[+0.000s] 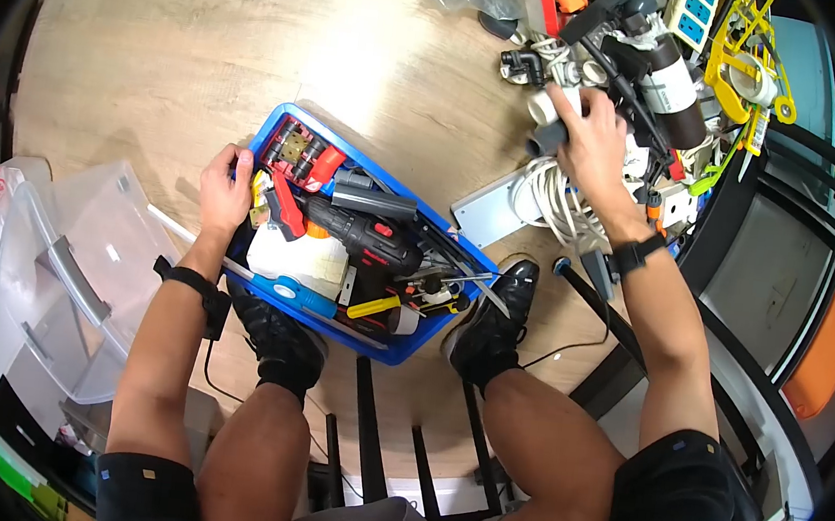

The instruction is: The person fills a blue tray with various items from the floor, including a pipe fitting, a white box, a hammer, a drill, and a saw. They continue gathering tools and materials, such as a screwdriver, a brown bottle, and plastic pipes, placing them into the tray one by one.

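Observation:
A blue plastic bin (286, 113) full of tools sits on the floor between my shoes. My left hand (224, 189) grips its left rim, with the fingertips near the upper corner. In the bin lie a black cordless drill (369, 238), a red-handled tool (286, 213), a yellow-handled screwdriver (373, 306) and a blue-and-white tool (296, 295). Over to the right, my right hand (598, 142) is closed around short pipe fittings, one white (543, 107) and one grey (547, 139). Its fingers partly cover them.
A pile at the upper right holds a coiled white cable (556, 202), a black elbow fitting (524, 67), a brown bottle (670, 89) and a yellow frame (727, 74). A clear plastic box (99, 280) stands at the left. Black chair legs (371, 427) show below the bin.

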`<move>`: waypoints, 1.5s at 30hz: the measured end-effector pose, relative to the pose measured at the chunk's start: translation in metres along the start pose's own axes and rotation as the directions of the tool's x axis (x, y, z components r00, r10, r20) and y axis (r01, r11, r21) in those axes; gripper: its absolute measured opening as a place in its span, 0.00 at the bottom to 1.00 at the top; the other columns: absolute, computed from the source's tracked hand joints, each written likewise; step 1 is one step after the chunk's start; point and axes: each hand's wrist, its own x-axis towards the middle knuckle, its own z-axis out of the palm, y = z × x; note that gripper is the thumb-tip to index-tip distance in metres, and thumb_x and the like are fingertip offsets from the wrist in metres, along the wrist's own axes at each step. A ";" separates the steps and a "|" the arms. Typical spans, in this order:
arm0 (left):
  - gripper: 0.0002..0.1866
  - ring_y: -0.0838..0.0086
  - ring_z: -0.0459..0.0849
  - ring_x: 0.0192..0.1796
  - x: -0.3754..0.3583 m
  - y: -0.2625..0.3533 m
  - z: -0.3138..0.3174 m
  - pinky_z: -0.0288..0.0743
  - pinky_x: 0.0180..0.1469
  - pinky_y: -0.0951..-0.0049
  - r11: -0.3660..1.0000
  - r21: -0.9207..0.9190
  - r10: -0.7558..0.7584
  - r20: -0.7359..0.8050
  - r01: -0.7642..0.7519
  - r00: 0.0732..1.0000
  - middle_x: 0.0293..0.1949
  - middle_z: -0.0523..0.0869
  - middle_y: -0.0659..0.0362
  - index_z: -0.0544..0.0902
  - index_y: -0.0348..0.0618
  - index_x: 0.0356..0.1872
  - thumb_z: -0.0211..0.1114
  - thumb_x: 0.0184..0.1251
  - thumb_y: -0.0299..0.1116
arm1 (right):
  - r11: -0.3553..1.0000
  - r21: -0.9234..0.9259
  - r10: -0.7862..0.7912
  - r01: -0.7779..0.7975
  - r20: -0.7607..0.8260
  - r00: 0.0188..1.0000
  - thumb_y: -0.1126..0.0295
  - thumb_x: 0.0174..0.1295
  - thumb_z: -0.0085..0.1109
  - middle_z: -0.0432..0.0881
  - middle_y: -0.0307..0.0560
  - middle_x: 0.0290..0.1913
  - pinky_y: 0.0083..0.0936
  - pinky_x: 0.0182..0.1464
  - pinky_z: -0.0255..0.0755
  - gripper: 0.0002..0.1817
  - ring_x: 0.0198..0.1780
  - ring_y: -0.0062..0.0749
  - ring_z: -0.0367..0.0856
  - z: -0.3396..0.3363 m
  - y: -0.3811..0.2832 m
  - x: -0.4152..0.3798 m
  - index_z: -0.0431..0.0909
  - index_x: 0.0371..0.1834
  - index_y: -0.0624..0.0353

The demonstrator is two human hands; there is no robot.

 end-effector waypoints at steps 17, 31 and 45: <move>0.21 0.58 0.85 0.51 0.004 -0.007 0.005 0.77 0.59 0.61 0.974 -0.216 -0.061 0.018 0.063 0.998 0.48 0.86 0.44 0.80 0.34 0.55 0.60 0.83 0.45 | 0.546 0.833 -0.222 0.088 0.042 0.974 0.73 0.50 0.77 0.74 0.55 0.60 0.40 0.59 0.76 0.36 0.56 0.47 0.81 -0.154 -0.014 -0.047 0.77 0.67 0.50; 0.50 0.52 0.80 0.71 -0.087 0.128 -0.006 0.76 0.71 0.58 0.939 -0.308 0.314 0.586 -0.153 0.747 0.70 0.79 0.47 0.71 0.42 0.74 0.88 0.51 0.48 | -0.180 0.858 -0.312 -0.480 0.413 0.855 0.76 0.66 0.72 0.81 0.48 0.63 0.33 0.67 0.76 0.43 0.64 0.31 0.82 -0.115 -0.139 -0.021 0.59 0.82 0.58; 0.09 0.57 0.90 0.42 -0.080 0.090 -0.043 0.85 0.46 0.60 0.805 -0.197 0.582 0.442 -0.559 0.682 0.44 0.88 0.55 0.87 0.41 0.44 0.74 0.68 0.32 | -0.188 0.471 -0.122 -0.862 0.859 0.497 0.55 0.72 0.70 0.88 0.49 0.52 0.27 0.49 0.80 0.32 0.50 0.26 0.85 -0.091 -0.144 0.008 0.75 0.71 0.63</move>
